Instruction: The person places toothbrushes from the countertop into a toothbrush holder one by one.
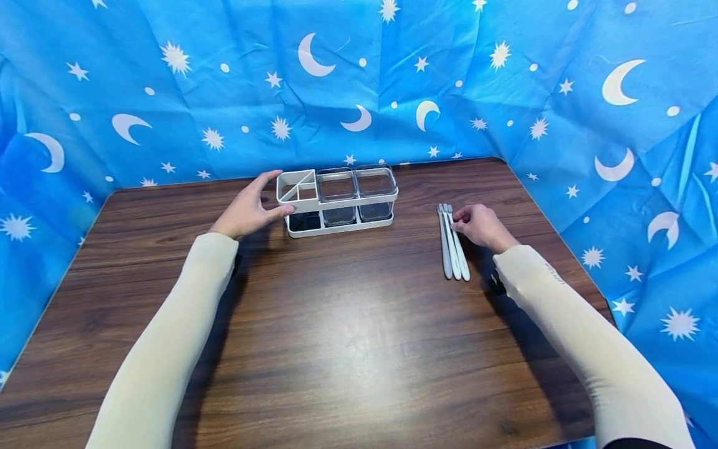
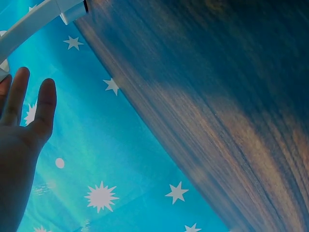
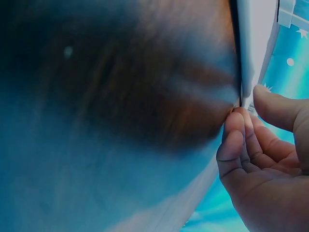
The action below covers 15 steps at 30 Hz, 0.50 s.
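Here, your left hand point(image 1: 247, 209), spread wide, grips the white rack point(image 1: 343, 203); your right hand point(image 1: 480, 224) pinches the rightmost utensil point(image 1: 461, 257).

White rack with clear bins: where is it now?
In the head view, the white rack stands just left of centre near the back edge of the table, with the left hand at its left end and three slim white utensils to its right.

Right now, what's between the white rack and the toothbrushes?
Just bare tabletop lies between the white rack and the toothbrushes; the head view shows it.
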Each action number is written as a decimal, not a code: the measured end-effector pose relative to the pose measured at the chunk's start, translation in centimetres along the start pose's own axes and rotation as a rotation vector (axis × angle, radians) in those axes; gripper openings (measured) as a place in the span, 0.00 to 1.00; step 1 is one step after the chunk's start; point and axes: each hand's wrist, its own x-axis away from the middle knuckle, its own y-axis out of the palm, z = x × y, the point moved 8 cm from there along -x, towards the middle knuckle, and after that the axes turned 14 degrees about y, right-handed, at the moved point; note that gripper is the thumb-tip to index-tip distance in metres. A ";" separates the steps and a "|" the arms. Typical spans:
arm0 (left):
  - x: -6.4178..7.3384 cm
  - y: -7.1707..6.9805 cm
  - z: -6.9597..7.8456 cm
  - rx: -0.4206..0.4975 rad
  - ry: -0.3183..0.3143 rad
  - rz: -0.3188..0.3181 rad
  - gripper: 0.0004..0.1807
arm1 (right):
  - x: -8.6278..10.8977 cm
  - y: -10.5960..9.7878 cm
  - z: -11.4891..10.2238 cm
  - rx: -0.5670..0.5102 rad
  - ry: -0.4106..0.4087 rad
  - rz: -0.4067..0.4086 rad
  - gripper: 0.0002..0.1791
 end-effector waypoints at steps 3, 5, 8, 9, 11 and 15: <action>0.0 0.0 0.1 0.003 0.003 -0.002 0.51 | 0.0 0.1 0.1 0.004 0.016 -0.003 0.14; 0.0 0.0 0.1 0.006 0.006 -0.003 0.51 | 0.0 0.2 0.0 0.011 0.021 0.001 0.14; 0.0 0.0 0.1 0.008 0.005 -0.006 0.51 | 0.0 0.1 0.0 0.030 0.019 0.019 0.14; 0.0 0.0 0.1 0.011 0.005 -0.006 0.51 | 0.0 0.1 -0.1 0.032 0.020 0.026 0.13; 0.0 0.0 0.0 0.015 0.004 -0.006 0.51 | 0.1 0.0 -0.2 0.039 0.025 0.036 0.13; 0.0 0.0 0.0 0.022 0.004 -0.009 0.52 | 0.1 0.1 -0.4 0.061 0.043 0.054 0.12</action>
